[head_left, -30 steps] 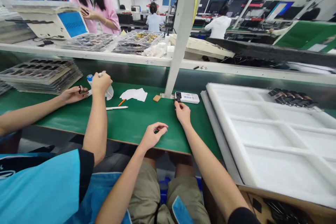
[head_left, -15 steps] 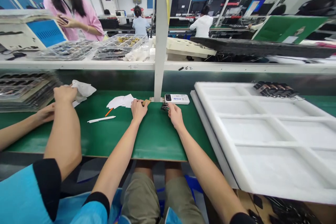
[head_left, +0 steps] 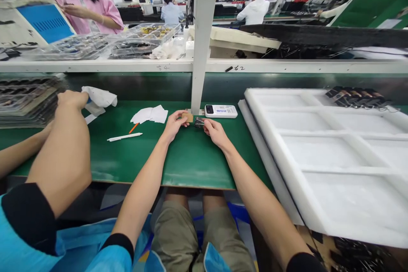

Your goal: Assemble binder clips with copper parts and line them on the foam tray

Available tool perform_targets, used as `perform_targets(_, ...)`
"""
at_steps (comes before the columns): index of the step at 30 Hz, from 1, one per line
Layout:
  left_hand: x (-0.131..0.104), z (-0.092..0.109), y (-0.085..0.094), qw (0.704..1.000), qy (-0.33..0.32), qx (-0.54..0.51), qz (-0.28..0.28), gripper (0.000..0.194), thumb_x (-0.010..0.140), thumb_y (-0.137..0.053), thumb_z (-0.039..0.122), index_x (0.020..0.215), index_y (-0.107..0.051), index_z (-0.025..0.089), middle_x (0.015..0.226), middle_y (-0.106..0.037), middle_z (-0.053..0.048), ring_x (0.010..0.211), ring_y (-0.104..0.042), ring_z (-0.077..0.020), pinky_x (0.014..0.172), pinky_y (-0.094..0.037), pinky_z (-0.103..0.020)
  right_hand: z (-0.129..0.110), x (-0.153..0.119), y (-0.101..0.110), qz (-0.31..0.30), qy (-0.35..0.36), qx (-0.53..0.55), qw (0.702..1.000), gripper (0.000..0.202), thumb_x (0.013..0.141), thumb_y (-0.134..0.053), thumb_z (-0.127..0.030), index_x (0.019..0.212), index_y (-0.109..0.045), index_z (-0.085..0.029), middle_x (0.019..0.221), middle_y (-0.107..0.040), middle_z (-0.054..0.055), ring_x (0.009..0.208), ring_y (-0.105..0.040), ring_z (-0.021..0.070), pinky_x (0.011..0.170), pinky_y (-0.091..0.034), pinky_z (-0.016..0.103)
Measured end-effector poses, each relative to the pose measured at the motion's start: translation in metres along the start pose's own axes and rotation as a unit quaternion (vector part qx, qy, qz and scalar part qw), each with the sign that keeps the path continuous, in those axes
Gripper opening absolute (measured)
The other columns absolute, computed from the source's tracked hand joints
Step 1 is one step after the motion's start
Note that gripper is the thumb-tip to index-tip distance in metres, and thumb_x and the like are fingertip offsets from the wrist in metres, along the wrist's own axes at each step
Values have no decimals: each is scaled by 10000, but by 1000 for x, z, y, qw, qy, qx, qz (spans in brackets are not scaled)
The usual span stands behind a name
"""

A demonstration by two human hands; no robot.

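Above the green bench top, my left hand pinches a small tan block between thumb and fingers. My right hand is closed on a black binder clip with silver wire handles. The clip and the block are held close together, near the foot of the white post; whether they touch I cannot tell. Just behind my right hand lies a white power bank with a dark end. Left of my left hand are several white paper pieces.
A white pen and an orange stick lie left. A co-worker's hand is by a white cloth. At right stands a white foam tray with black clipped pieces. A white post rises ahead.
My left hand has moved right and lifted the tan block into clearer view, closer to the binder clip. The camera view has tilted downward. The co-worker's arm has shifted left.
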State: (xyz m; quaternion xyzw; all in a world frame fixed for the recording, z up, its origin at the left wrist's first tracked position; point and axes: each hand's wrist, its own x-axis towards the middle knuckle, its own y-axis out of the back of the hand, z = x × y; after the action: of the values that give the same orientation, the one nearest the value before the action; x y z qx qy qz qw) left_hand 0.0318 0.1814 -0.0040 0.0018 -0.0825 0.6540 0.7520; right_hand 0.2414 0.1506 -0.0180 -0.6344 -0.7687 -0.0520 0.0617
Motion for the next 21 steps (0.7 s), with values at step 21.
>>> perform_targets(21, 2, 2, -22, 999, 19, -39, -11, 467, 727, -830, 289, 1148, -672, 163, 799, -729, -32, 560, -613, -118, 577, -513, -269, 8, 4, 1, 48, 0, 19, 999, 603, 826, -678, -728, 1072, -673, -178, 689, -603, -4, 548, -449, 134, 509, -339, 256)
